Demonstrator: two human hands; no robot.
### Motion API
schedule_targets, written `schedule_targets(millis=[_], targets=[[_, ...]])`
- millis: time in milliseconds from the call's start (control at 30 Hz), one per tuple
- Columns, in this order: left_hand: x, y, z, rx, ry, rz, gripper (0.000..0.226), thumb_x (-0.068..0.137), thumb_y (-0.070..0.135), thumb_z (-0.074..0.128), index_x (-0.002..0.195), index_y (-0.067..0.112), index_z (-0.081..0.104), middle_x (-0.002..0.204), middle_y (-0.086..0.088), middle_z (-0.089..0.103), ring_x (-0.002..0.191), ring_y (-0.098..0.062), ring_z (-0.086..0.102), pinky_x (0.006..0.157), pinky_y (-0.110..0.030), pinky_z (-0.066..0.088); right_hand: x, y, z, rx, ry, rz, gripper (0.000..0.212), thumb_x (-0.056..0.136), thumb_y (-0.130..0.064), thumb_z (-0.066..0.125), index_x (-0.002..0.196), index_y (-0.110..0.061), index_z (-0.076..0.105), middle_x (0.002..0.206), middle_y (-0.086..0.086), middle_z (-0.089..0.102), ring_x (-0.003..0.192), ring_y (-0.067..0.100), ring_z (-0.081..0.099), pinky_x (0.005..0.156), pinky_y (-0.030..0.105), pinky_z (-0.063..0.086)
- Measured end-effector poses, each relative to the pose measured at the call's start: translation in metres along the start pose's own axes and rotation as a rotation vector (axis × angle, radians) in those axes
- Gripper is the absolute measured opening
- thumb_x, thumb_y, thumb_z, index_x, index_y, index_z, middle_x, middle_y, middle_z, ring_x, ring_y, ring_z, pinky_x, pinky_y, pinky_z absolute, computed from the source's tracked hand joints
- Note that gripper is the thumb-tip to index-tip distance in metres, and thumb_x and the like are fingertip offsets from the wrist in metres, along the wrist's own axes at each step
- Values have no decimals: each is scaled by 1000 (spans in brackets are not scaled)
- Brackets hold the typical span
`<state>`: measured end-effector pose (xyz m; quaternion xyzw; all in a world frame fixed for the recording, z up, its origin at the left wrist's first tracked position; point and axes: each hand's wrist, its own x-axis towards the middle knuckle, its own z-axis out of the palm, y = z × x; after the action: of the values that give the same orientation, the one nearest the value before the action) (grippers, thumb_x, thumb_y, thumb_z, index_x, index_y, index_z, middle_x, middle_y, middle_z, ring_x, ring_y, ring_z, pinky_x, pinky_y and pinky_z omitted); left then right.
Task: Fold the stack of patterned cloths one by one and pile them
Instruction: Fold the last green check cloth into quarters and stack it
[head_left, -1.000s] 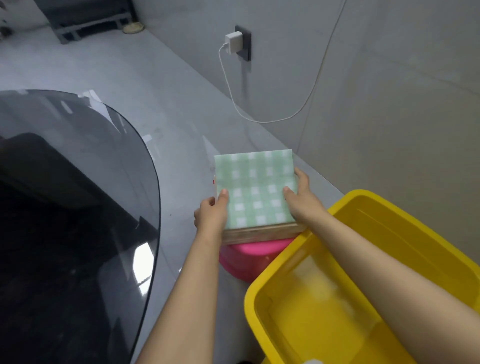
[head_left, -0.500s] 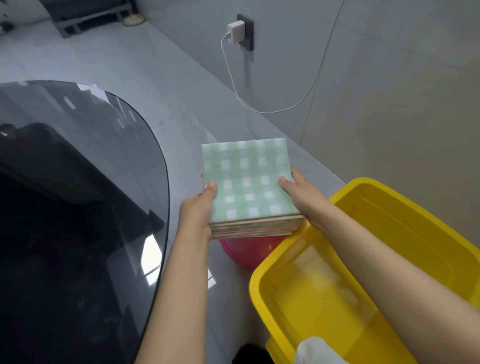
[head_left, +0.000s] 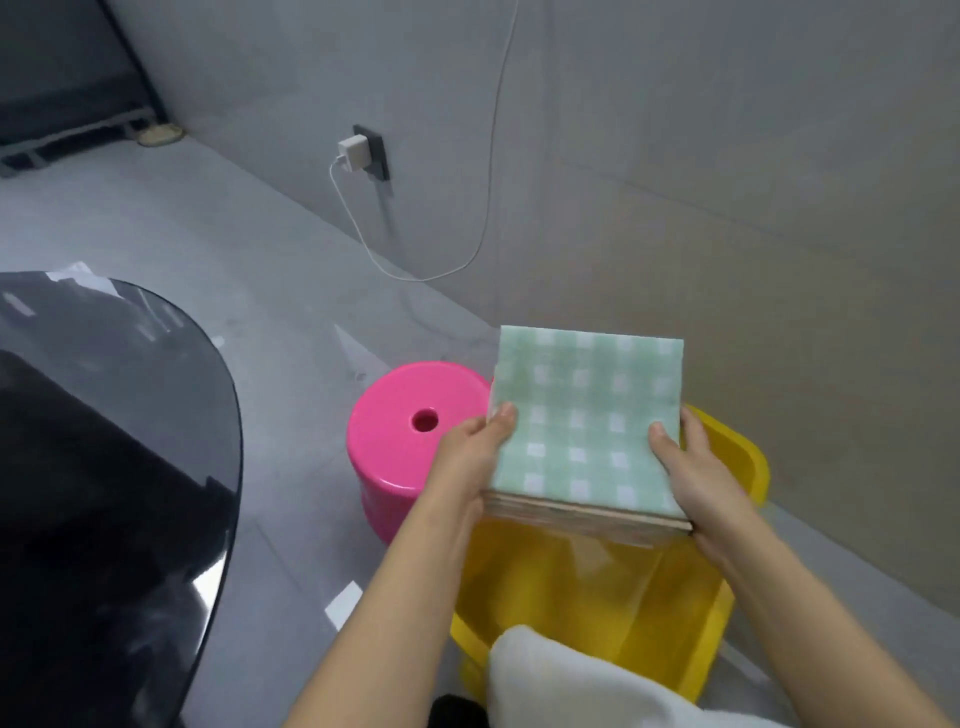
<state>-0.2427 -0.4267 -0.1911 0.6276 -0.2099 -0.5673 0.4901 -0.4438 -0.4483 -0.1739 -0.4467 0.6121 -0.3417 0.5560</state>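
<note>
Left hand (head_left: 470, 457) and right hand (head_left: 693, 470) both grip, thumbs uppermost.

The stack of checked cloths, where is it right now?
In the head view, the stack of green-checked cloths is held up in the air between the left hand and right hand, above the yellow tub, right of the pink stool.
</note>
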Motion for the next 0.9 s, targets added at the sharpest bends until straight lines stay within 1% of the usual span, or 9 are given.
schedule_targets(millis=[100,233,300,367,433,533,667,767,900], targets=[[-1,-18,21,114,-132,27,20,92,22,60,101,6,67,89,-10,71,68,-16,68,63,-27,56,-16,32,-19,-62,139,20,49,97,-25,45,142,-27,26,128,3,54,100,23,57,87,37,47],[12,-39,30,376,-201,123,31,92,23,60,120,11,58,113,-11,67,86,-18,68,77,-32,55,-20,67,-14,-184,211,43,63,97,-12,42,149,-23,8,148,3,34,127,26,43,97,31,35],[19,-48,32,575,-231,180,69,91,32,58,149,23,21,139,-4,49,115,-23,58,99,-39,46,-16,76,-8,-255,233,74,70,98,-11,39,149,-24,-7,154,4,23,134,28,36,101,32,33],[26,-58,32,874,-293,254,82,96,34,50,149,35,-13,148,-5,34,130,-27,44,105,-35,35,-11,82,-1,-338,252,89,73,98,-10,38,147,-27,-12,150,11,30,124,36,44,92,36,39],[39,-72,27,1076,-389,307,79,98,38,42,137,47,-26,150,-17,30,131,-33,40,105,-35,32,-7,87,5,-424,246,73,75,98,-10,39,144,-35,-15,140,17,44,104,38,56,75,34,41],[50,-82,23,1199,-506,254,68,98,46,37,136,58,-19,154,-19,16,139,-31,30,112,-35,27,3,102,7,-491,178,86,74,98,-22,41,140,-46,-15,124,20,53,76,28,52,65,30,40],[68,-98,18,1272,-578,188,78,82,66,52,136,66,-4,156,-16,8,144,-30,19,116,-38,23,10,121,16,-512,108,295,77,93,-42,46,142,-46,-15,133,27,32,100,36,54,91,36,43],[82,-112,15,1302,-559,149,88,74,72,56,136,66,-5,150,-20,19,142,-33,20,114,-41,26,20,133,27,-502,139,381,80,92,-43,48,142,-44,-15,137,28,21,89,33,53,91,36,43],[98,-125,14,1347,-575,121,90,73,71,58,140,61,-2,150,-20,19,142,-35,17,115,-41,24,38,151,40,-530,171,542,80,93,-46,46,142,-44,-18,142,29,13,104,38,53,93,42,44]])
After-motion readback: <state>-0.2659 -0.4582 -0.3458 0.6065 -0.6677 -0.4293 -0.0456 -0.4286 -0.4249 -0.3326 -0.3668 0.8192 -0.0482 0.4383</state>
